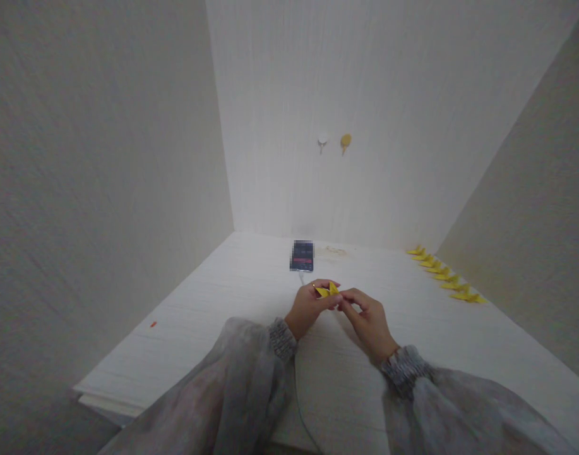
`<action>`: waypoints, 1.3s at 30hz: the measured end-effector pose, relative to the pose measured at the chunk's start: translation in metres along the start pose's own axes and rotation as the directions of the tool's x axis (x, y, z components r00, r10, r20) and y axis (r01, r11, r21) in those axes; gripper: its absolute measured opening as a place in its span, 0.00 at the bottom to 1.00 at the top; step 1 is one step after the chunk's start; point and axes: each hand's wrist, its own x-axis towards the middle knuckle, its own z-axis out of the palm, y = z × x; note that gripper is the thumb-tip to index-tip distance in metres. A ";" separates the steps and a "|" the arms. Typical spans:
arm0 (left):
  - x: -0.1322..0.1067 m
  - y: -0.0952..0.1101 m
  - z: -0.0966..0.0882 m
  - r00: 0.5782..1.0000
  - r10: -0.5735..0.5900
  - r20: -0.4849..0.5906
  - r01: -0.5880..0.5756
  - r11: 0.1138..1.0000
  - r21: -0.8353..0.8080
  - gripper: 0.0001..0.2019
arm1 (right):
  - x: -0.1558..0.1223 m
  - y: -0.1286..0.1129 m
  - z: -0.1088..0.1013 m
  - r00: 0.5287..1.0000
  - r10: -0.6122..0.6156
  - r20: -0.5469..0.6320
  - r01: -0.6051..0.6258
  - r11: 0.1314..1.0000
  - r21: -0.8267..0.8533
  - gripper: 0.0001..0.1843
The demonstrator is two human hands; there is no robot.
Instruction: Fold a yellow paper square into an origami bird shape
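Above the middle of the white table, my left hand [306, 311] pinches a small yellow origami crane [333, 288] between thumb and fingers. Two pointed folds of it stick up past the thumb. From the other side, my right hand [369, 318] closes thumb and fingertips on the crane's right end, so that end is hidden. The two hands meet at the fingertips. Along the right edge of the table runs a row of several similar yellow origami cranes [443, 275].
A phone [302, 256] lies beyond my hands, with a thin cable [297, 392] running toward me under my left arm. An orange scrap [153, 324] is at the left edge. Two hooks, white [322, 140] and yellow [346, 140], are on the back wall [280, 158]. Walls enclose three sides.
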 end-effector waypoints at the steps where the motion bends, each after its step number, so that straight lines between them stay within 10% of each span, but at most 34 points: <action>1: 0.000 0.000 0.000 1.000 -0.001 0.002 0.001 1.000 0.002 0.16 | 0.000 0.000 0.000 1.000 0.006 -0.002 -0.006 1.000 0.008 0.09; 39: 0.000 0.003 -0.002 0.995 0.049 -0.083 -0.046 0.998 0.046 0.09 | -0.001 0.004 0.003 1.000 0.029 0.009 -0.030 0.989 0.146 0.07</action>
